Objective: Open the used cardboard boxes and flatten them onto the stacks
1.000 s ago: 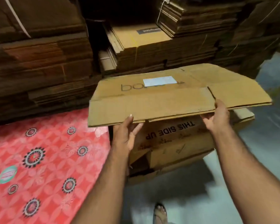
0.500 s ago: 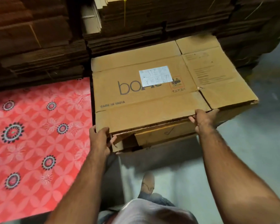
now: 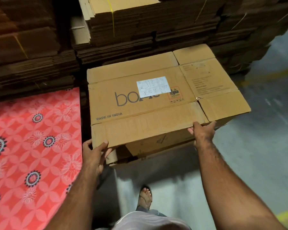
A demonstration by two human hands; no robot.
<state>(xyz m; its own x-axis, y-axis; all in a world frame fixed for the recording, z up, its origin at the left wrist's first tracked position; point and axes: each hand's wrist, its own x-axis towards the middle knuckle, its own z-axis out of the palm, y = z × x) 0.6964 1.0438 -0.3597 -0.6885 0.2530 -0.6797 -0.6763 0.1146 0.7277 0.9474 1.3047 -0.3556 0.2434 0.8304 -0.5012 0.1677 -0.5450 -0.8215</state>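
On lower cardboard, flattened box (image 3: 150, 103), lower than before.

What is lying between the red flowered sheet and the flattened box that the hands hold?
In the head view, only a narrow dark gap separates the red flowered sheet from the flattened box; nothing shows in it.

The flattened tan cardboard box (image 3: 140, 110) at centre bears dark grey lettering and a pale blue-white paper label (image 3: 153, 87). To its left lies a red-pink patterned sheet (image 3: 35, 155) with pale floral lattice and dark ringed medallions. The concrete floor (image 3: 264, 146) on the right is grey-green.
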